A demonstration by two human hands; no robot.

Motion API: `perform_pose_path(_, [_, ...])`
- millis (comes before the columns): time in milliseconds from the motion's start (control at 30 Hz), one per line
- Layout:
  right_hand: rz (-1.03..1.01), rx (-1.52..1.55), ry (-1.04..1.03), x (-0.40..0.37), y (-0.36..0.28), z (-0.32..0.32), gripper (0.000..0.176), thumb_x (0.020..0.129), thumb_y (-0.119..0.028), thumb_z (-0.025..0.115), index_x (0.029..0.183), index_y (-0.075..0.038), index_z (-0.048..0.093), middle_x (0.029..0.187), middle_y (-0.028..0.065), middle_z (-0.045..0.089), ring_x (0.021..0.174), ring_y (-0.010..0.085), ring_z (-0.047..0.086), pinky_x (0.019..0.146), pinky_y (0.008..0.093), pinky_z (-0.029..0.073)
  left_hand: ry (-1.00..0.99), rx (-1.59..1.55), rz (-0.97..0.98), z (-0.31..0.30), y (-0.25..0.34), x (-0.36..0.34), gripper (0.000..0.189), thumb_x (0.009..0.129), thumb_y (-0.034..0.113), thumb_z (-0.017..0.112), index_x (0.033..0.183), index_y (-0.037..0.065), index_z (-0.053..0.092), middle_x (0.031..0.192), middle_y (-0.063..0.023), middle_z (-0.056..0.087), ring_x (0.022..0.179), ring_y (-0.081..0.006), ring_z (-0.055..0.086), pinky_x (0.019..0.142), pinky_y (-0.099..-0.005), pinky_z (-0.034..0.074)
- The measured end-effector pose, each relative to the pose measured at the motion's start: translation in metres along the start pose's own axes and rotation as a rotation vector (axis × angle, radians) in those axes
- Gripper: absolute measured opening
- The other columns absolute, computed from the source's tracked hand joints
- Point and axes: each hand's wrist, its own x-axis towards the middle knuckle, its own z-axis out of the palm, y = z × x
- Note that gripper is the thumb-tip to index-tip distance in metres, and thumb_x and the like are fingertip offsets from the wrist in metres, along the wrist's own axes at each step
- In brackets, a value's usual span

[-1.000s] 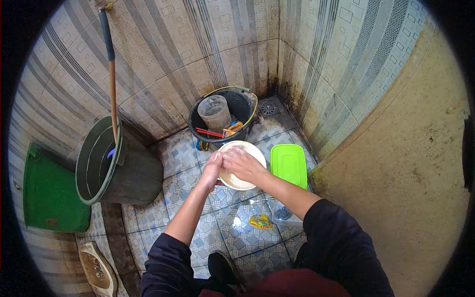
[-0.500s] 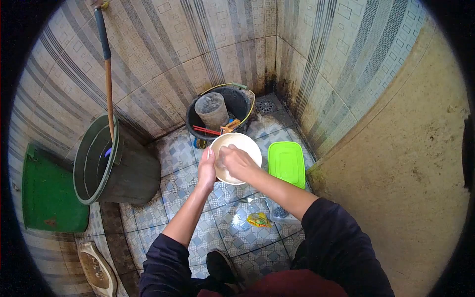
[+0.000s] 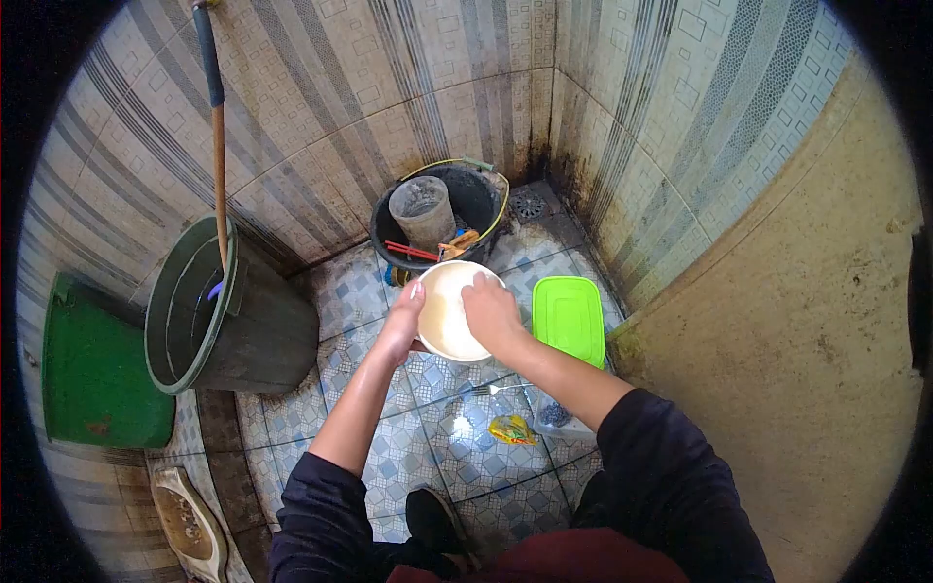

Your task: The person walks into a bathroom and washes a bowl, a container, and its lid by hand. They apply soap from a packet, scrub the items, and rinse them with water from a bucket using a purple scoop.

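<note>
A white round bowl (image 3: 444, 321) is held above the tiled floor, its inside coated with whitish suds. Gripping its left rim is my left hand (image 3: 400, 323), thumb on top and fingers underneath. My right hand (image 3: 493, 316) reaches into the bowl at its right side, fingers curled against the inner wall. Whatever those fingers may hold is hidden. Just right of the bowl lies a bright green lid (image 3: 568, 321). Below it on the floor are a fork (image 3: 496, 389), a yellow packet (image 3: 512, 429) and a clear tub (image 3: 573, 428) with a dark scouring pad (image 3: 554, 416).
Behind the bowl stands a black bucket (image 3: 478, 199) with a grey cup (image 3: 425, 222) and red sticks (image 3: 410, 251) inside. A large dark bin (image 3: 277, 335) with a wooden-handled tool (image 3: 219, 175) is at left, beside a green container (image 3: 102, 369). A drain (image 3: 527, 206) sits in the corner.
My right hand has shifted from the middle of the bowl toward its right wall, uncovering more of the inside. My left hand keeps its hold on the rim.
</note>
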Motion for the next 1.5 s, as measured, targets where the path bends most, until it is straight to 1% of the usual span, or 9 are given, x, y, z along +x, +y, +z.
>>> perform_pose_path(67, [-0.254,0.204,0.397,0.014,0.008,0.022,0.028,0.076,-0.022,0.045,0.095,-0.002,0.053,0.092,0.0168,0.051,0.09,0.0336,0.05,0.077,0.0364,0.041,-0.071,0.052,-0.165,0.004,-0.001,-0.003,0.044,0.087,0.045,0.026,0.117,0.015,0.036,0.109,-0.0084,0.049,0.087,-0.021,0.055,0.06,-0.0439,0.049])
perform_pose_path(100, [-0.209,0.57,0.038,0.019,0.003,0.018,0.031,0.079,-0.026,0.044,0.097,-0.001,0.05,0.1,0.0177,0.048,0.097,0.0344,0.045,0.081,0.0372,0.039,-0.068,0.051,-0.16,0.001,-0.004,0.002,0.044,0.087,0.045,0.026,0.117,0.015,0.036,0.109,-0.0084,0.049,0.087,-0.021,0.055,0.06,-0.0439,0.049])
perform_pose_path(367, [-0.554,0.551,-0.156,0.003,-0.007,-0.013,0.04,0.066,-0.028,0.063,0.095,-0.001,0.054,0.087,0.015,0.059,0.081,0.0258,0.057,0.075,0.0327,0.042,-0.248,-0.138,-0.389,-0.032,-0.024,0.015,0.057,0.082,0.052,0.028,0.113,0.006,0.041,0.108,-0.0131,0.049,0.086,-0.028,0.055,0.062,-0.0462,0.049])
perform_pose_path(567, [-0.298,1.394,-0.27,0.017,0.028,-0.022,0.024,0.067,-0.017,0.066,0.085,-0.003,0.059,0.08,0.0035,0.06,0.07,0.0099,0.055,0.065,0.0248,0.044,-0.117,-0.871,-0.034,0.011,-0.054,0.019,0.063,0.081,0.055,0.029,0.116,0.004,0.04,0.117,-0.0119,0.046,0.105,-0.0279,0.046,0.09,-0.0394,0.036])
perform_pose_path(633, [0.023,1.512,0.139,0.02,0.034,-0.017,0.024,0.068,-0.021,0.066,0.081,-0.003,0.059,0.079,0.003,0.06,0.07,0.0093,0.055,0.064,0.024,0.044,-0.006,-0.9,0.014,0.026,-0.053,0.021,0.06,0.081,0.053,0.033,0.113,0.003,0.043,0.112,-0.0125,0.049,0.101,-0.0264,0.049,0.087,-0.038,0.038])
perform_pose_path(800, [0.015,0.483,0.647,0.024,0.051,0.001,0.029,0.072,-0.025,0.058,0.091,-0.004,0.053,0.092,0.0122,0.053,0.086,0.0319,0.049,0.074,0.0387,0.041,0.592,-0.667,-0.024,0.046,-0.041,0.031,0.025,0.081,0.027,0.055,0.074,0.003,0.058,0.069,-0.0041,0.058,0.059,-0.01,0.052,0.054,-0.0235,0.042])
perform_pose_path(933, [-0.463,0.286,0.84,0.006,0.011,-0.01,0.018,0.073,-0.023,0.056,0.079,-0.006,0.056,0.092,0.0125,0.052,0.088,0.0319,0.047,0.075,0.0353,0.04,0.444,-0.478,0.224,0.056,-0.046,0.024,0.028,0.085,0.028,0.048,0.083,0.001,0.057,0.075,-0.0024,0.058,0.064,-0.0073,0.05,0.057,-0.0233,0.042])
perform_pose_path(1167, [0.172,0.633,0.477,0.028,0.018,-0.047,0.026,0.066,-0.027,0.059,0.074,-0.002,0.057,0.075,0.0186,0.056,0.065,0.0329,0.057,0.056,0.0409,0.045,0.329,-0.214,0.352,0.05,-0.024,0.004,0.029,0.088,0.025,0.041,0.081,0.001,0.056,0.07,-0.0002,0.055,0.062,-0.0048,0.046,0.056,-0.0208,0.038])
perform_pose_path(1500, [-0.691,0.051,0.854,-0.019,-0.01,0.012,0.023,0.068,-0.019,0.054,0.089,-0.01,0.06,0.107,0.0107,0.051,0.104,0.0262,0.044,0.09,0.0458,0.03,0.193,-1.059,-0.155,0.02,-0.048,0.016,0.031,0.09,0.023,0.026,0.104,0.002,0.043,0.1,-0.0129,0.053,0.089,-0.0242,0.054,0.078,-0.0382,0.046])
